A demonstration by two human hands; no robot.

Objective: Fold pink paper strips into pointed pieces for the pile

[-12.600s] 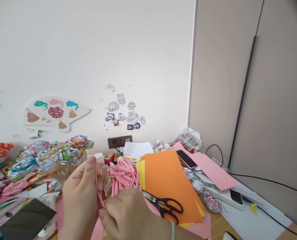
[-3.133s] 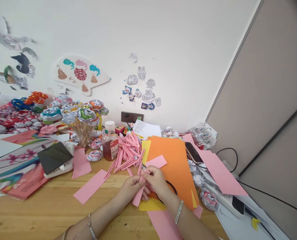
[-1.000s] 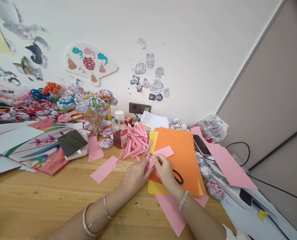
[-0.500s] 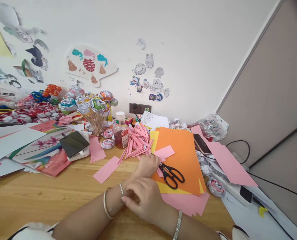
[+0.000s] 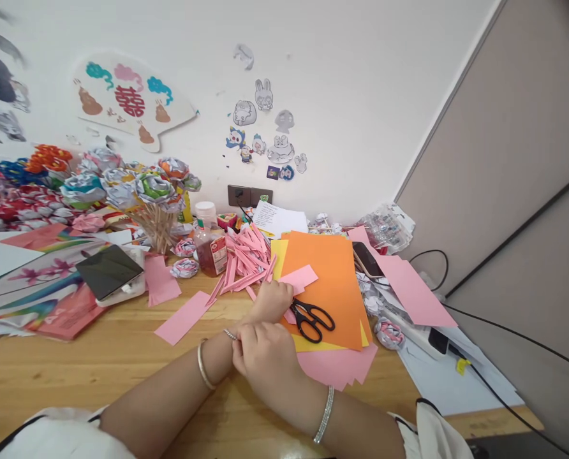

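My left hand (image 5: 271,299) lies knuckles-up on the wooden desk (image 5: 74,370), at the edge of the orange sheet (image 5: 327,268). Its fingers are curled over a bit of pink paper, and what they hold is hidden. My right hand (image 5: 260,357) sits across my left wrist, its fingertips pinched on the thin chain bracelet (image 5: 229,333) there. A gold bangle (image 5: 201,364) sits lower on the same forearm. Black scissors (image 5: 312,319) lie just right of my left hand. A pile of folded pink strips (image 5: 243,258) lies just beyond it.
A flat pink strip (image 5: 184,317) lies to the left. Behind it are a phone (image 5: 108,271), a small bottle (image 5: 211,252) and paper flowers on sticks (image 5: 155,188). Another phone (image 5: 367,260), pink sheets and a power strip (image 5: 418,331) with cables lie to the right.
A second ago both hands worked a pink piece beside the orange sheet. My right hand has since pulled back onto my left wrist, uncovering the scissors; the left hand stayed put.
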